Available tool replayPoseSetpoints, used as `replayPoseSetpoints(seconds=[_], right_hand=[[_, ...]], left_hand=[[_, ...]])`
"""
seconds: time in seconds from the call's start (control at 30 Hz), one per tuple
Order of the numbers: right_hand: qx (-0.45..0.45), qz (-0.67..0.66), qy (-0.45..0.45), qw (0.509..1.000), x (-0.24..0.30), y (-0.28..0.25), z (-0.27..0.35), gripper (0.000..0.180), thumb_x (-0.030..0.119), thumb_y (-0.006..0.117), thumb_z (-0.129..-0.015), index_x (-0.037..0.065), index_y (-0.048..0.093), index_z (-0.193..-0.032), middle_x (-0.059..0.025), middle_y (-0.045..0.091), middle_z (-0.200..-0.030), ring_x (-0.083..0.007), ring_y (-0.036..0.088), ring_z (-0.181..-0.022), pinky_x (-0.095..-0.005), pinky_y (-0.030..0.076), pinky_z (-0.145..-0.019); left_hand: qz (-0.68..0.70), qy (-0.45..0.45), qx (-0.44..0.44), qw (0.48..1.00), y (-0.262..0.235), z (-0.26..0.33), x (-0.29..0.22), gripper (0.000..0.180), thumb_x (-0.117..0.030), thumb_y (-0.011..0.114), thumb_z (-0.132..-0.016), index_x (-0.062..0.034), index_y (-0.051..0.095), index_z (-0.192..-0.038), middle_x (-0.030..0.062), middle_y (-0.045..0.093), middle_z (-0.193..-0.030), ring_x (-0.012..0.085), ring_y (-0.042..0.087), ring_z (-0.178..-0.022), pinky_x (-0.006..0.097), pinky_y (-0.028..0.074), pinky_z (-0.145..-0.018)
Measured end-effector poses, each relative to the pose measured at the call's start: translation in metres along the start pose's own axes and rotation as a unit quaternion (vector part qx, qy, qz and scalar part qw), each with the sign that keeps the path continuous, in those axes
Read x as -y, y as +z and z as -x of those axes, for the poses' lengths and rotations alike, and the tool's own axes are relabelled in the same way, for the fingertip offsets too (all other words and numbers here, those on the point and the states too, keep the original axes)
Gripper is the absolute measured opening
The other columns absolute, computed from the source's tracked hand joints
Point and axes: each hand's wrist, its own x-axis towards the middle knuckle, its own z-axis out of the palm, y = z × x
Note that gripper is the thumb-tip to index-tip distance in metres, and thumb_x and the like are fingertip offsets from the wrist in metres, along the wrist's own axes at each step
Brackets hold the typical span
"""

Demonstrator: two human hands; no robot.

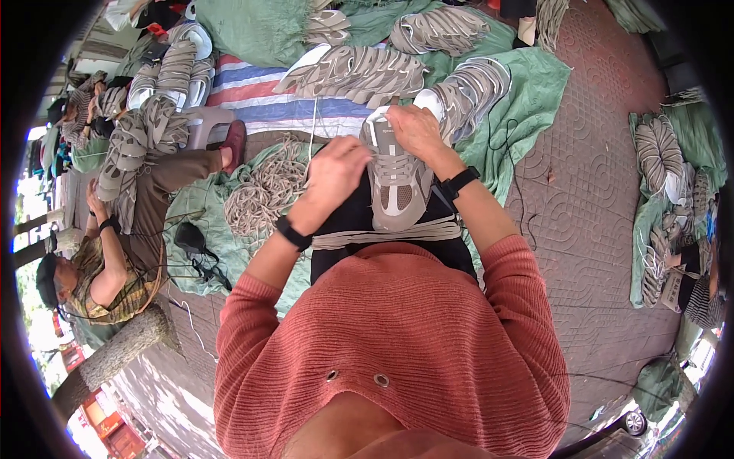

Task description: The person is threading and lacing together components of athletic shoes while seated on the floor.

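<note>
A grey-beige sneaker upper with mesh panels and pale trim lies on my lap, toe toward me. My right hand grips its tongue and collar at the far end, with the thumb and fingers closed. At the left edge of the lacing, my left hand is closed in a pinch, apparently on a thin shoelace. A pale lace strand hangs beside that hand. Laces cross the front of the upper. A bundle of beige laces stretches across my lap below the toe.
A heap of loose laces lies on green sheeting at the left. Stacked shoe uppers rest ahead on a striped sheet, with another stack to the right. A seated person works at the left. Patterned paving extends rightward.
</note>
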Motion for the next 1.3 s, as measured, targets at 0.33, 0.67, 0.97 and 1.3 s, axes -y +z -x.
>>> replayPoseSetpoints(seconds=[0.33, 0.67, 0.97, 1.3], right_hand=[[0.018, -0.029, 0.015, 0.999, 0.0, -0.001, 0.002, 0.01, 0.018, 0.051, -0.085, 0.01, 0.057, -0.085, -0.0087, 0.064, -0.089, -0.0315, 0.059, -0.091, -0.0495, 0.041, -0.084], [-0.007, -0.027, -0.009, 1.0, 0.001, 0.0, 0.004, 0.011, 0.02, 0.051, -0.087, 0.011, 0.057, -0.086, -0.0095, 0.062, -0.082, -0.0307, 0.059, -0.087, -0.0433, 0.042, -0.076], [-0.143, -0.285, -0.028, 0.947, -0.019, -0.002, 0.004, 0.012, 0.015, 0.056, -0.085, 0.007, 0.064, -0.089, -0.0092, 0.059, -0.081, -0.0296, 0.057, -0.081, -0.0375, 0.044, -0.075], [0.079, 0.06, -0.063, 0.993, 0.02, -0.055, 0.037, 0.011, 0.016, 0.066, -0.073, 0.01, 0.063, -0.081, -0.006, 0.059, -0.082, -0.0235, 0.06, -0.085, -0.0407, 0.039, -0.079]], left_hand=[[-0.193, 0.045, 0.191, 0.961, 0.016, -0.04, -0.018, 0.011, -0.007, 0.062, -0.065, -0.0074, 0.062, -0.075, 0.0061, 0.057, -0.087, 0.0243, 0.055, -0.087, 0.038, 0.042, -0.076], [0.04, -0.012, 0.252, 0.967, 0.03, -0.049, 0.019, 0.011, 0.0, 0.063, -0.065, -0.0029, 0.059, -0.074, 0.0098, 0.057, -0.077, 0.0262, 0.058, -0.074, 0.038, 0.044, -0.065], [0.032, -0.011, 0.108, 0.994, 0.022, -0.036, -0.003, 0.02, 0.004, 0.063, -0.069, -0.003, 0.055, -0.086, 0.0106, 0.051, -0.088, 0.0289, 0.053, -0.083, 0.037, 0.044, -0.073], [0.077, -0.032, 0.088, 0.993, 0.044, -0.03, 0.013, 0.017, 0.007, 0.061, -0.063, -0.0033, 0.055, -0.075, 0.0093, 0.051, -0.088, 0.03, 0.048, -0.085, 0.039, 0.041, -0.075]])
